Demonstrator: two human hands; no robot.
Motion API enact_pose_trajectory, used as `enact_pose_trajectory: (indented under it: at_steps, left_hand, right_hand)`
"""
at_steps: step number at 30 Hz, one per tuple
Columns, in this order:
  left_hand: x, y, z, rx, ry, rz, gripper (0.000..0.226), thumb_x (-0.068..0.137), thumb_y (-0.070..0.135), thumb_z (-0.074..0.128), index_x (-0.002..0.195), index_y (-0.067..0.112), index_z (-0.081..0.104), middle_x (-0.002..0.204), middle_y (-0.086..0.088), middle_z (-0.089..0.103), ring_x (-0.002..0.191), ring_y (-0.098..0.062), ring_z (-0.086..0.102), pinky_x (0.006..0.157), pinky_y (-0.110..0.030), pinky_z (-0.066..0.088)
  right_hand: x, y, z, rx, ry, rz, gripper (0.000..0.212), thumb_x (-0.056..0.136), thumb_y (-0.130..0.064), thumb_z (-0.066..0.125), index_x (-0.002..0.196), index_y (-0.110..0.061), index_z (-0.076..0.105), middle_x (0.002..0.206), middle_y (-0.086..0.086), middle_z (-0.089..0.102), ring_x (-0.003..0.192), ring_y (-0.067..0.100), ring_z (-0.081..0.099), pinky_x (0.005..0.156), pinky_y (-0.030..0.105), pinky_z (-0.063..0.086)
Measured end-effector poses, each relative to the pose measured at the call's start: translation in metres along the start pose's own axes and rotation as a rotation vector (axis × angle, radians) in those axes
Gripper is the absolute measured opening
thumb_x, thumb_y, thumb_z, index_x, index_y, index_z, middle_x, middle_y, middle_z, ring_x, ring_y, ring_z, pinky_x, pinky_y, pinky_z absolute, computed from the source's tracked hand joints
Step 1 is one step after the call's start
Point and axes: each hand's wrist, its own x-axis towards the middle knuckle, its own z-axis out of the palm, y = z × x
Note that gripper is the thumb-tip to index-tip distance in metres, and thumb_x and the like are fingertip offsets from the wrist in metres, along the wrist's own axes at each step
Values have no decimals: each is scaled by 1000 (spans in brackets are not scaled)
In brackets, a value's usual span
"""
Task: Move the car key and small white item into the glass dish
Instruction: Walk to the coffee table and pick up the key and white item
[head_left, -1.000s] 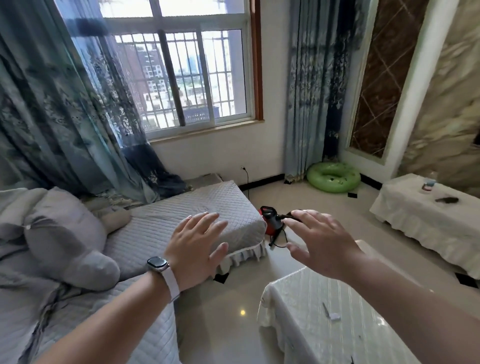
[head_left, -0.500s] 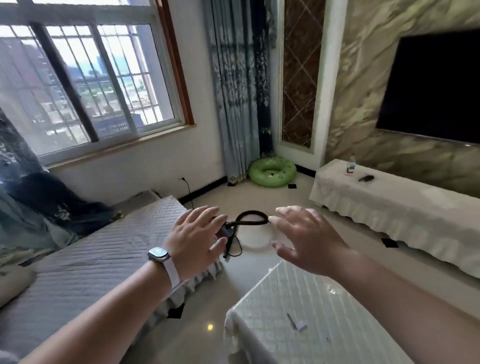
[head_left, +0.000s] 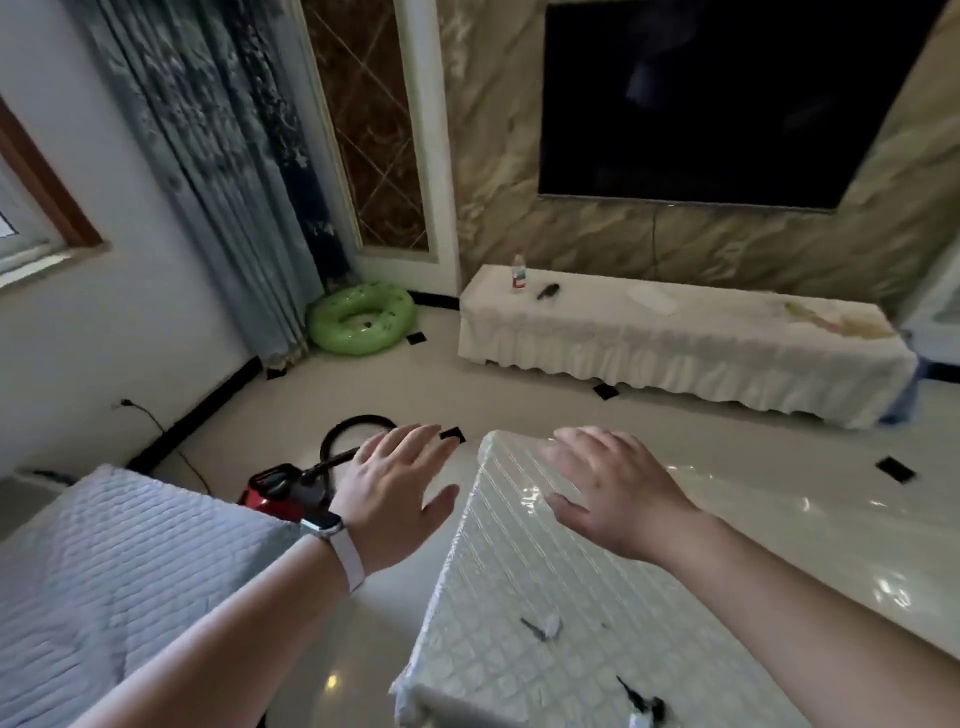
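View swung right since earlier: table (head_left: 498, 545) now under right hand (head_left: 618, 493), left hand (head_left: 395, 493) beside it, both open and empty; small white item (head_left: 549, 622) nearer than both, untouched; key unclear, dish unseen; nothing moved yet

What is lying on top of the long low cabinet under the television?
On its cloth cover stand a small bottle, a dark object too small to identify, and a flat pale sheet. The cloth hides the cabinet itself.
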Motion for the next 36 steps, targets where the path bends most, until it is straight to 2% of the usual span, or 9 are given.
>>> enact_pose_trajectory:
  at_steps: [4,7,12,18,21,25,31,36]
  left_hand:
    - [25,-38,37,-68,-51,142,51,87,44,55,131,19,55,132,-5,60,124,-29,51,103,-44,37]
    - [37,-43,70,-102,-133,262,50,86,44,54,130,18,55,131,-8,61,122,-32,53,102,-47,40]
    - [51,-24,128,-170,-266,361,51,88,43,55,133,19,54,137,-10,57,127,-33,49,105,-50,36]
    - [53,13,212,-197,-426,395,52,90,46,50,137,23,50,143,-7,52,132,-31,44,108,-48,31]
    - [42,31,269,-199,-517,425,54,90,47,49,138,24,48,146,-5,48,134,-28,40,109,-45,28]
    - [21,47,358,-221,-616,394,52,90,43,52,136,21,49,145,-6,49,135,-28,38,108,-44,29]
    - [-14,47,498,-150,-726,216,50,86,42,54,131,20,51,146,-7,46,137,-27,34,106,-46,31]
    - [-45,41,570,-174,-807,149,53,83,44,55,131,22,48,143,-7,47,131,-32,40,101,-48,36]
  right_hand:
    - [19,-17,23,26,-35,128,50,89,-45,54,131,-17,53,138,12,53,124,34,47,100,46,35]
    - [9,-23,44,32,-80,239,51,88,-45,49,131,-17,53,138,11,52,123,32,46,101,46,35]
    - [-32,-15,75,64,-169,403,48,88,-45,42,126,-18,52,131,10,56,119,29,47,97,45,39]
    - [-86,8,143,150,-229,538,48,85,-44,45,123,-15,56,121,9,60,109,31,54,88,46,44]
    - [-116,22,198,215,-280,607,46,86,-40,54,122,-11,57,121,11,60,108,34,55,87,46,44]
    - [-157,41,286,276,-360,718,43,86,-39,55,121,-14,56,121,9,58,108,33,54,84,44,43]
    - [-209,62,414,355,-440,880,44,88,-39,53,125,-16,51,129,10,54,114,32,49,88,44,42]
    - [-238,65,483,371,-458,948,47,89,-37,53,129,-12,49,133,11,51,117,32,47,90,46,41]
